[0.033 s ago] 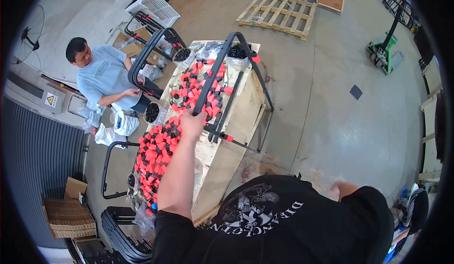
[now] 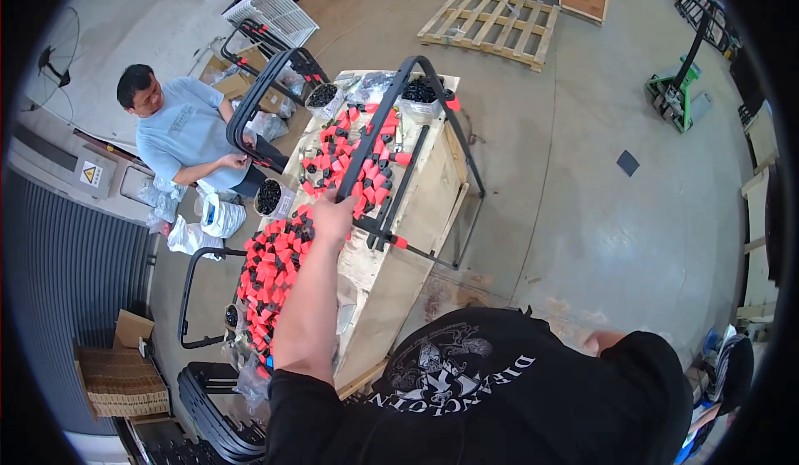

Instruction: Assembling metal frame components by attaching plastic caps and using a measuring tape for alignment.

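My left hand (image 2: pixel 333 218) is closed round one leg of a black U-shaped tubular frame (image 2: pixel 373 136). This frame stands over the near side of a wooden workbench (image 2: pixel 441 215), with red fittings on it. Beneath and beside it lie many red and black plastic fittings (image 2: pixel 275 265) in a heap. My right hand (image 2: pixel 601 342) hangs low at my right side, partly hidden by the black sleeve; its fingers do not show clearly. Across the bench a person in a light blue shirt (image 2: pixel 179 132) holds several similar black frames (image 2: pixel 250 107).
Tubs of small black parts (image 2: pixel 268 197) stand along the bench. Another black frame (image 2: pixel 185 298) leans at its left end, above stacked black tubes (image 2: pixel 216 415). A wooden pallet (image 2: pixel 491 28) and a green pallet jack (image 2: pixel 678 99) stand on the floor beyond. White bags (image 2: pixel 220 215) lie near the person.
My left hand has shifted very slightly to the left on the frame. My right hand has moved a little. The person across the bench looks unchanged.
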